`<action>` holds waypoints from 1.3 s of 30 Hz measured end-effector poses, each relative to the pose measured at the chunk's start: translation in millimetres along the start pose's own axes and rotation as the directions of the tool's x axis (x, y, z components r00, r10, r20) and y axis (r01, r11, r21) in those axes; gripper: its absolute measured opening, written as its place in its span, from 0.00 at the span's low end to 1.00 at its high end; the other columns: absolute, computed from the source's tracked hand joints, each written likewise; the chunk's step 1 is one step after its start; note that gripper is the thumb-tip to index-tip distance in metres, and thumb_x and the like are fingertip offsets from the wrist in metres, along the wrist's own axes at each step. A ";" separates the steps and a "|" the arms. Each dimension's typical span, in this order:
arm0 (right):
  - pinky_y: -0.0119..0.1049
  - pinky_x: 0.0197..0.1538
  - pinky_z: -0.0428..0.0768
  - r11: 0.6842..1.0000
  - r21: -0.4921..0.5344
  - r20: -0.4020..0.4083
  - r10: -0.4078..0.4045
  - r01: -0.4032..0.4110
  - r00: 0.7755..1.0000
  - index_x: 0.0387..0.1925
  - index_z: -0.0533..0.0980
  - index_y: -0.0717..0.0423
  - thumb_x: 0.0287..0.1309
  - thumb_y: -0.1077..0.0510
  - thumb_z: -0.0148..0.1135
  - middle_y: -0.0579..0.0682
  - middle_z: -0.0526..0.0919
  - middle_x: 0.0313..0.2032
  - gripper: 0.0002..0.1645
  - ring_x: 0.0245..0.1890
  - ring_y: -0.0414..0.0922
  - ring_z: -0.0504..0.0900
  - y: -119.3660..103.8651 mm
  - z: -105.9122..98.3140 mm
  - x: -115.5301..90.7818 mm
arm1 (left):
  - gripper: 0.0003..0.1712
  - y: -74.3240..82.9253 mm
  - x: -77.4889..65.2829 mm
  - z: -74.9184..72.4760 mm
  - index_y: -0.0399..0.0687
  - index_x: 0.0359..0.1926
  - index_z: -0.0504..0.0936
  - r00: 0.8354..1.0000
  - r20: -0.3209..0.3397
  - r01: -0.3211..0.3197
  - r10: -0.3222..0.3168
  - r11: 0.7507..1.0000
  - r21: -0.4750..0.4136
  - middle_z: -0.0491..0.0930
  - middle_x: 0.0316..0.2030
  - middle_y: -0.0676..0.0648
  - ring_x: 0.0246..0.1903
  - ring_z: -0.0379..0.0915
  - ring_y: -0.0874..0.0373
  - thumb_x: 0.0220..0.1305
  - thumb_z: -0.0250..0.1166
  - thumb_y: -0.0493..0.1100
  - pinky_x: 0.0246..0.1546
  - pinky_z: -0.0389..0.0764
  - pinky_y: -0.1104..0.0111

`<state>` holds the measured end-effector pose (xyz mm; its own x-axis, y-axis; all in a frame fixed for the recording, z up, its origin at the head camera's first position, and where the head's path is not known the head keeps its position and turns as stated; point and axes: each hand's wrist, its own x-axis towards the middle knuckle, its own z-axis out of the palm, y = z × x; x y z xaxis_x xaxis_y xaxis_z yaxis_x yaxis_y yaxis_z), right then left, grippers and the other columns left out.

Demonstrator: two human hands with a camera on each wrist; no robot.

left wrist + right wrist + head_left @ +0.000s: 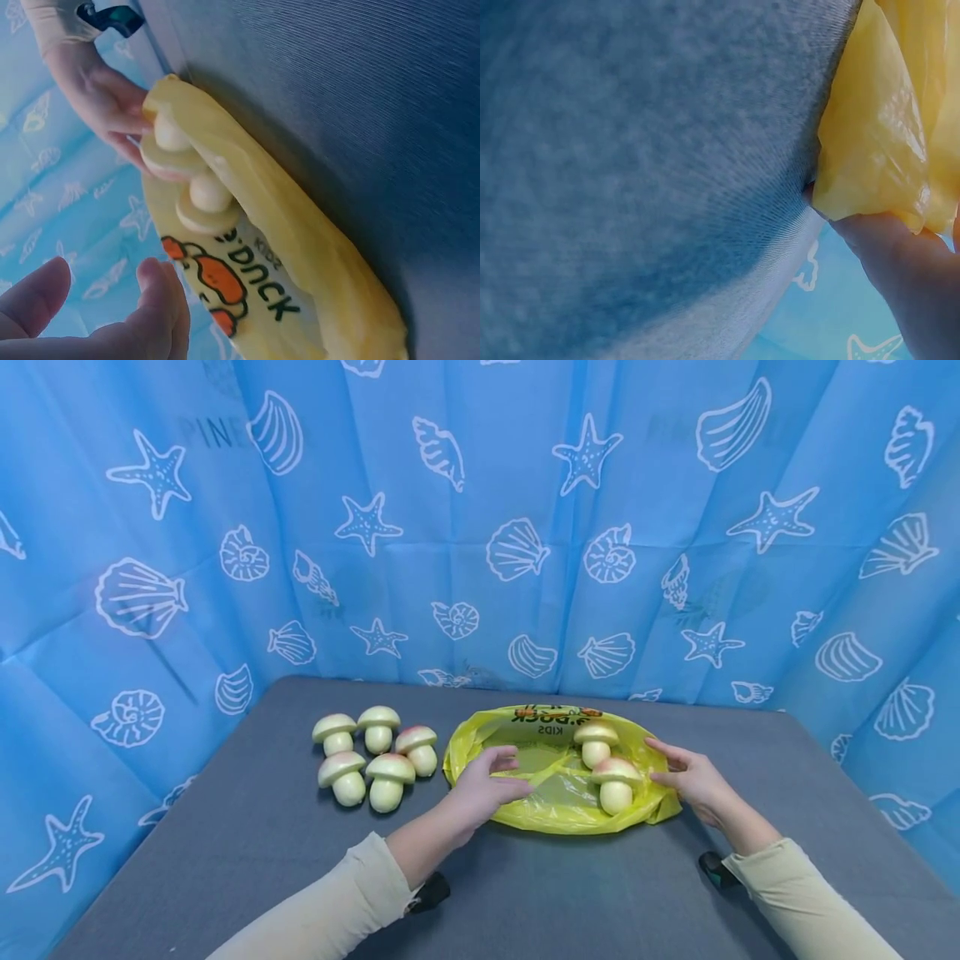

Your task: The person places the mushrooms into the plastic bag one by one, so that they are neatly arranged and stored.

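A yellow plastic bag [540,818] lies with its mouth spread, a printed duck and lettering on its inner back wall. Two pale toy mushrooms [617,785] sit in its right part. My right hand [705,789] is at the bag's right rim, holding the plastic between thumb and fingers. In the right wrist view a flap of the bag [874,135] covers part of that hand. Over the bag's left edge my left hand [483,789] is held with thumb and fingers apart and nothing between them; the left wrist view also shows this gap.
Several more toy mushrooms [386,781] stand in a cluster left of the bag on the grey table [585,902]. Behind the table hangs a blue curtain [480,585] printed with shells and starfish. Black straps [431,892] show under both wrists.
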<state>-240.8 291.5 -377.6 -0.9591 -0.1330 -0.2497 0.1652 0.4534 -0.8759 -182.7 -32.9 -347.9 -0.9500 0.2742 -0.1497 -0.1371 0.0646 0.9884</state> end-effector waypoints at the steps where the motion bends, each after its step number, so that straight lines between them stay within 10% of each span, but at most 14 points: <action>1: 0.63 0.64 0.59 1.000 0.003 0.000 0.002 -0.002 1.000 0.75 0.46 0.61 0.68 0.70 0.50 0.73 0.39 0.72 0.39 0.69 0.71 0.43 -0.3 0.0 0.0 | 0.34 -0.7 -0.5 -3.3 0.36 0.68 0.65 1.000 0.000 -0.002 0.002 1.000 -0.003 0.69 0.61 0.37 0.55 0.73 0.43 0.63 0.66 0.34 0.55 0.74 0.53; 39: 0.62 0.65 0.59 0.999 -0.046 0.002 0.011 -0.011 1.000 0.74 0.48 0.61 0.68 0.66 0.53 0.73 0.42 0.71 0.39 0.69 0.71 0.46 -6.8 -2.8 -2.2 | 0.30 -4.6 -27.8 -81.2 0.36 0.66 0.67 0.981 -0.187 -0.024 0.044 0.994 0.105 0.70 0.61 0.36 0.56 0.72 0.42 0.64 0.63 0.32 0.56 0.72 0.51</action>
<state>-240.5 291.2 -369.9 -0.9568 -0.1297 -0.2602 0.1649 0.4952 -0.8530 -178.4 -118.8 -346.4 -0.9908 0.0922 -0.0993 -0.0839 0.1581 0.9839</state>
